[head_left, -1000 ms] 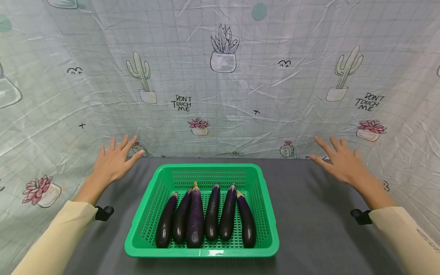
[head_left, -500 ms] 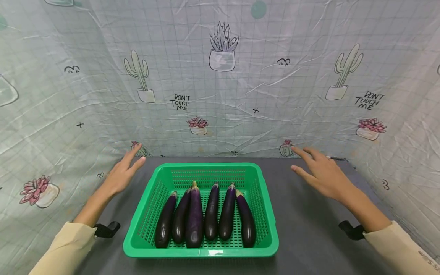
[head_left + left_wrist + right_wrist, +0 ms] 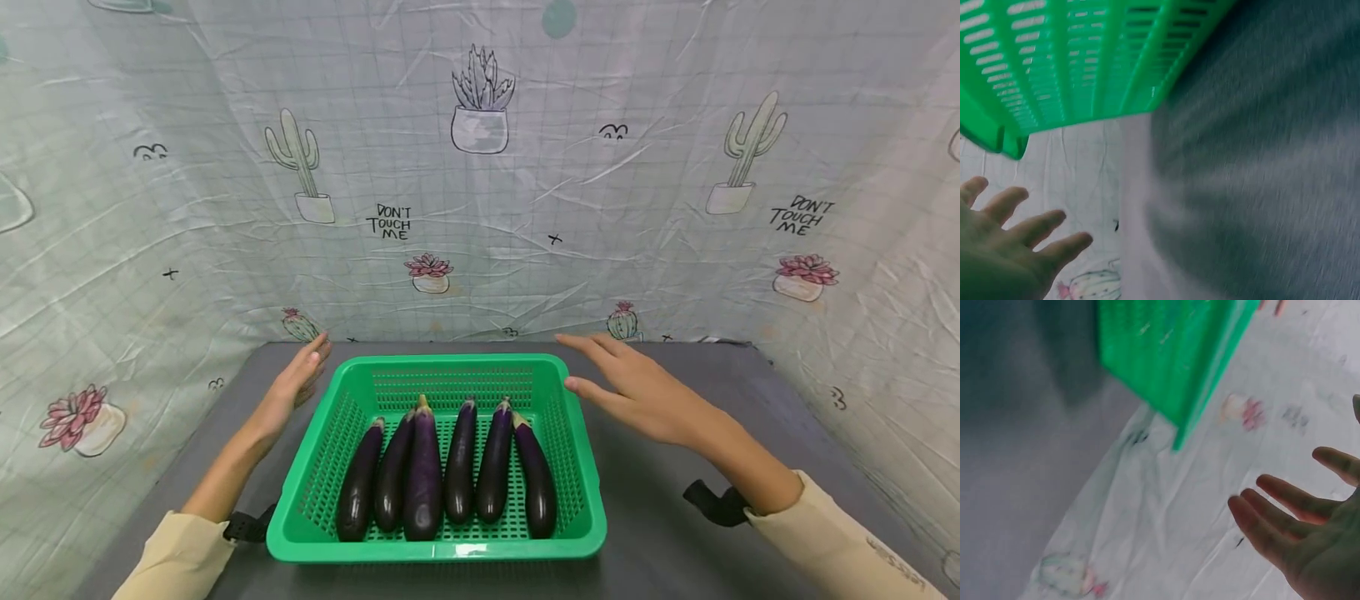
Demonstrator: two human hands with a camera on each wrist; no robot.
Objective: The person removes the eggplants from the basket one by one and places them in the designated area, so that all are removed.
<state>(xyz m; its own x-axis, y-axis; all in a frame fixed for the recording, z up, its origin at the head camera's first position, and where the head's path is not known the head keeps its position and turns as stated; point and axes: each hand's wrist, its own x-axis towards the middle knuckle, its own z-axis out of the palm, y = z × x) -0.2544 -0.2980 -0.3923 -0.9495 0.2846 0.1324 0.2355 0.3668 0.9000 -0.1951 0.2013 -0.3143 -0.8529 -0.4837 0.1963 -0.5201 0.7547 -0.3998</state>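
Observation:
A green plastic basket [image 3: 435,551] with slotted walls stands on the dark table, and several eggplants [image 3: 423,475] lie side by side in it, stem ends away from me. My left hand [image 3: 292,387] is beside the basket's far left corner, fingers extended. In the left wrist view its spread fingers [image 3: 1063,250] are apart from the basket wall [image 3: 1085,75]. My right hand [image 3: 637,387] hovers by the far right corner with straight fingers and thumb apart. The right wrist view shows a gap between that hand [image 3: 1316,531] and the basket [image 3: 1166,356]. Neither hand holds anything.
Grey table surface [image 3: 652,517] extends on both sides of the basket. A pale plastic sheet [image 3: 480,208] printed with cacti and lettering hangs behind the table and along both sides. Black straps [image 3: 716,502] are worn on both wrists.
Both hands have come inward and lower toward the basket, the right hand travelling farther left. The basket and eggplants have stayed in place; the view has shifted slightly.

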